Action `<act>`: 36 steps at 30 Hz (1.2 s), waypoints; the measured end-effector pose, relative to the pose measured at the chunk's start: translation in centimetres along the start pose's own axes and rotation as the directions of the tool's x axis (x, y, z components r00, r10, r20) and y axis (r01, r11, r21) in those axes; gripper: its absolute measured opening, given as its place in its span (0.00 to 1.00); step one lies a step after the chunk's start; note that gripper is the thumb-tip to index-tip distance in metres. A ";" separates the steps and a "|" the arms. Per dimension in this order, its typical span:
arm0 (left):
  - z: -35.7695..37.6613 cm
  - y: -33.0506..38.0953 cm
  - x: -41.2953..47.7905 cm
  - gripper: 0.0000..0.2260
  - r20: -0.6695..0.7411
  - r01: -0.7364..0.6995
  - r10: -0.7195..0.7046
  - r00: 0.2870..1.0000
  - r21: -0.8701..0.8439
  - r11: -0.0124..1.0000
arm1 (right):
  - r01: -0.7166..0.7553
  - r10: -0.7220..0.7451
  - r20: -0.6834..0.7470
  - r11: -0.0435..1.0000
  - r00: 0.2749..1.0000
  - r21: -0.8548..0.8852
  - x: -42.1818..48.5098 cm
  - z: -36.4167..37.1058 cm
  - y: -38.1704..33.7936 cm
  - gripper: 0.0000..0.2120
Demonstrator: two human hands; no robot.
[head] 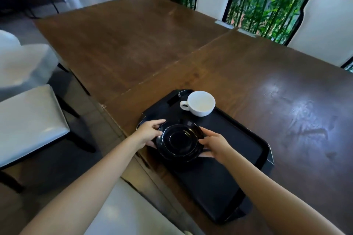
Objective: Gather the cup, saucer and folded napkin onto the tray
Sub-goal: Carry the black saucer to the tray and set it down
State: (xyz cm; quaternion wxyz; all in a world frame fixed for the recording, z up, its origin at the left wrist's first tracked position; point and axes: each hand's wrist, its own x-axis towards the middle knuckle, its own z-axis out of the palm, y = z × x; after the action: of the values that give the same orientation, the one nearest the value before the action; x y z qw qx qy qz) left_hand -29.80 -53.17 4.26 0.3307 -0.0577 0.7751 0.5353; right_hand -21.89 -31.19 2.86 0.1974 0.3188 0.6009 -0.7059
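Aiming for the bare middle of the black tray (240, 150), I would lower the black saucer (179, 142) flat and release both sides together. The left hand (149, 132) and right hand (215, 145) grip its rim at the tray's left edge. The white cup (201, 103) stands upright in the tray's far-left corner, handle pointing left.

No legible text, labels, brands, numbers or signs on any surface in view. Cup (201, 103), saucer (179, 140), tray (238, 139) and tabletop (133, 47) all unmarked.
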 end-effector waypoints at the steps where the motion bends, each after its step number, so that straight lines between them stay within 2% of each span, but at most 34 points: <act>1: 0.0 0.0 0.3 0.24 -0.009 -0.008 0.009 1.000 0.022 1.000 | 0.000 0.000 -0.017 1.000 1.000 -0.002 0.3 0.3 0.0 0.26; 5: -0.1 0.0 1.1 0.24 -0.016 -0.019 0.020 1.000 0.084 0.996 | 0.007 -0.010 -0.064 0.999 0.998 -0.053 1.1 1.0 -0.2 0.26; 12: 0.1 -0.4 2.3 0.25 -0.019 -0.023 0.024 1.000 0.069 0.997 | 0.009 -0.022 -0.067 0.981 0.997 -0.192 1.9 1.1 -1.2 0.28; 22: -0.2 -0.6 3.4 0.26 0.027 -0.031 0.029 0.999 0.079 0.996 | -0.019 0.005 -0.071 0.980 0.997 -0.197 2.3 0.9 -1.0 0.28; 31: -0.2 -0.6 4.0 0.28 0.022 -0.061 0.057 0.998 0.242 0.968 | -0.012 -0.007 -0.061 0.952 0.998 -0.307 3.0 1.0 -1.3 0.28; 36: -0.3 -0.1 4.4 0.26 0.018 -0.093 0.097 0.995 0.493 0.865 | 0.000 -0.017 -0.039 0.917 0.999 -0.398 2.9 0.9 -1.4 0.28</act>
State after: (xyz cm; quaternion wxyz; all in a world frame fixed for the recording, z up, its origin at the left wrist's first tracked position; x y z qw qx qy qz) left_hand -33.28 -52.30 1.76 0.3047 0.0647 0.8891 0.3354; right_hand -25.16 -31.51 1.95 0.2426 0.2841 0.7373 -0.5629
